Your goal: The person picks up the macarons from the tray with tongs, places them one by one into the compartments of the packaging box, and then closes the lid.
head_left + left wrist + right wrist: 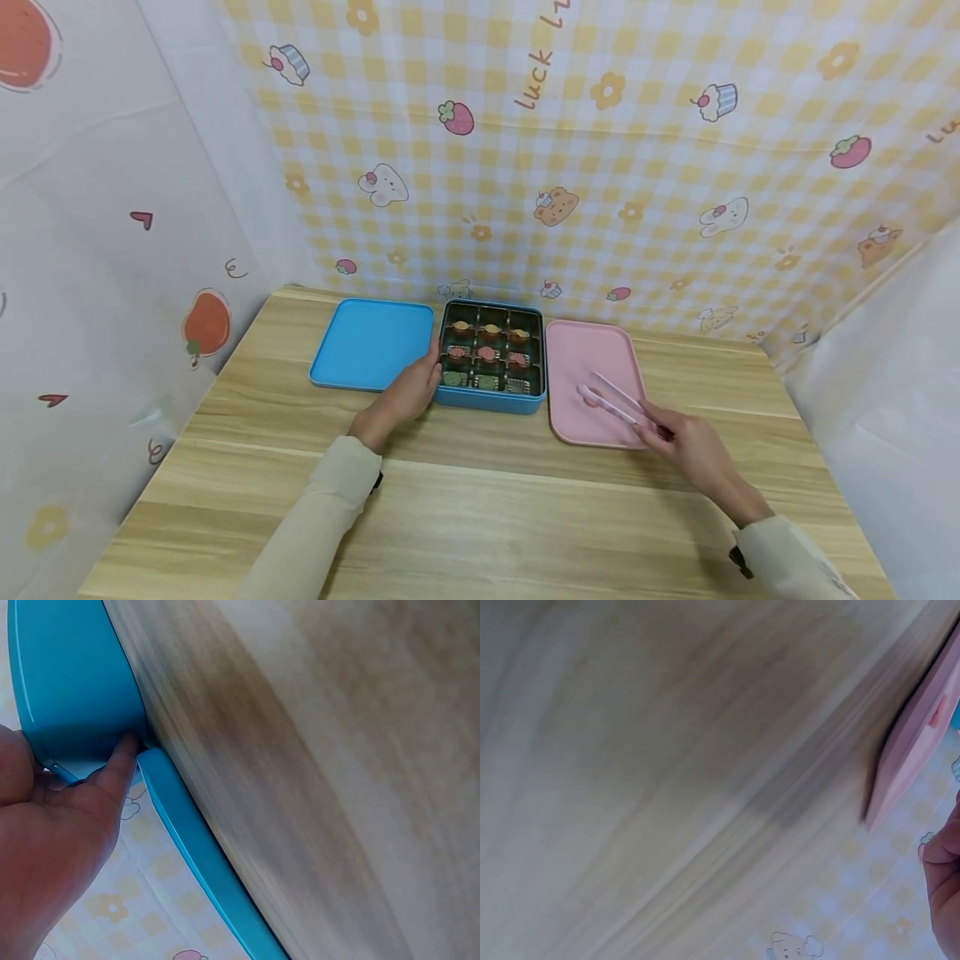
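Observation:
A blue tin box (pixel 491 402) stands without its lid, its dark divided insert (pixel 525 320) showing. Small yellow, pink and green pieces sit in rows in its compartments; the front-right compartment shows a clear ridged cup (pixel 518 386). My left hand (pixel 405 392) touches the box's left side, its fingers lying along the wall; the left wrist view shows a fingertip low on that side. With my right hand (pixel 693 450) I hold pale pink tongs (pixel 618 404), tips apart, over the pink tray (pixel 562 425). A small reddish spot shows by the tips; whether it is a piece is unclear.
The flat blue lid (pixel 375 342) lies left of the box, close against it. All of this stands on a wood-grain table (pixel 480 517) before a yellow-checked cloth wall (pixel 630 167). White cloth sides flank the table.

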The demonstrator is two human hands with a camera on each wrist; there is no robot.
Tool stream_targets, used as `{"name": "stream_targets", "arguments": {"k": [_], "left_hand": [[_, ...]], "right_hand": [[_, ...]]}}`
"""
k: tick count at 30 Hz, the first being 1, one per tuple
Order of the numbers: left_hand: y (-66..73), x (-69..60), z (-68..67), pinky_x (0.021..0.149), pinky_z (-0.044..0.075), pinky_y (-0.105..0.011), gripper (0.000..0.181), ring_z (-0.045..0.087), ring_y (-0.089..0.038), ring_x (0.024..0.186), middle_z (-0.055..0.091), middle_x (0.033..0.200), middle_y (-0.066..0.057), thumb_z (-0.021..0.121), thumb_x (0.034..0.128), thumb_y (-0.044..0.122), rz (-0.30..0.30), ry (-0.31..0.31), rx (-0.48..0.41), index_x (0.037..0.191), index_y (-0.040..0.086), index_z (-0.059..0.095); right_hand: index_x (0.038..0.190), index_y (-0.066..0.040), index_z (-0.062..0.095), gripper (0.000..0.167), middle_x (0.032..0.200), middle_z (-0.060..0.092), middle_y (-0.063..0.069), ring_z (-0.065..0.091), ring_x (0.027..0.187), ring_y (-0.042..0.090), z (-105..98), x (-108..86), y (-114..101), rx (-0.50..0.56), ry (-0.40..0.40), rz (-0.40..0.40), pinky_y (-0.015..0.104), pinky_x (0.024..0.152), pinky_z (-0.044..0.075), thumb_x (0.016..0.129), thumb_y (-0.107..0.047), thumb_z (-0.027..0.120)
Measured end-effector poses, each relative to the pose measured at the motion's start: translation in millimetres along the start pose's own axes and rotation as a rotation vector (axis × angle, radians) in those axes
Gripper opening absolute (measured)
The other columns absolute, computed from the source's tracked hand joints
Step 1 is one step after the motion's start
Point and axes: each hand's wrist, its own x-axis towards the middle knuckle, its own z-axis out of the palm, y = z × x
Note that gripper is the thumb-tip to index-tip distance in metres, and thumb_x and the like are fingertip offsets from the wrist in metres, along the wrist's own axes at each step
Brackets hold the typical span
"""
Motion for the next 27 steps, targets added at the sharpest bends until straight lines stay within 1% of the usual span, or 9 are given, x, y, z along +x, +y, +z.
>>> {"name": "stream_targets", "arguments": {"k": [6, 12, 21, 27], "left_hand": [[-0.2, 0.5, 0.1, 0.114, 0.036, -0.052, 0.061, 0.035, -0.038, 0.142, 0.03, 0.155, -0.028, 0.033, 0.1093, 0.016, -0.015, -0.008, -0.01, 0.157, -0.004, 0.001], [1.1, -0.4, 0.0, 0.114, 0.036, -0.052, 0.061, 0.035, -0.039, 0.142, 0.031, 0.155, -0.028, 0.033, 0.1093, 0.016, -0.016, -0.008, -0.01, 0.157, -0.005, 0.0], [1.1, -0.5, 0.2, 0.115, 0.034, -0.051, 0.061, 0.032, -0.037, 0.144, 0.027, 0.156, -0.027, 0.033, 0.1094, 0.016, -0.013, -0.006, -0.023, 0.157, -0.005, 0.0], [1.4, -0.8, -0.6, 0.116, 0.031, -0.051, 0.062, 0.029, -0.037, 0.145, 0.025, 0.158, -0.027, 0.032, 0.1097, 0.017, -0.015, -0.013, -0.025, 0.157, -0.004, -0.002]], "right_hand": [[0.119, 0.003, 0.071, 0.038, 0.062, 0.045, -0.016, 0.033, 0.052, -0.006, -2, -7.1, 5, -0.013, -0.009, 0.007, 0.016, 0.043, 0.031, 0.085, -0.012, 0.078], [0.119, 0.003, 0.071, 0.038, 0.063, 0.045, -0.016, 0.033, 0.052, -0.007, -2, -13.0, 9, -0.021, -0.036, 0.004, 0.017, 0.043, 0.031, 0.085, -0.013, 0.078], [0.121, 0.003, 0.069, 0.04, 0.063, 0.048, -0.014, 0.035, 0.054, -0.006, -2, -15.8, 12, -0.029, -0.076, 0.054, 0.018, 0.045, 0.032, 0.088, -0.017, 0.076], [0.12, 0.004, 0.069, 0.04, 0.063, 0.051, -0.014, 0.037, 0.053, -0.005, 0, -16.8, 14, -0.031, -0.076, 0.071, 0.018, 0.045, 0.033, 0.087, -0.017, 0.077]]}}
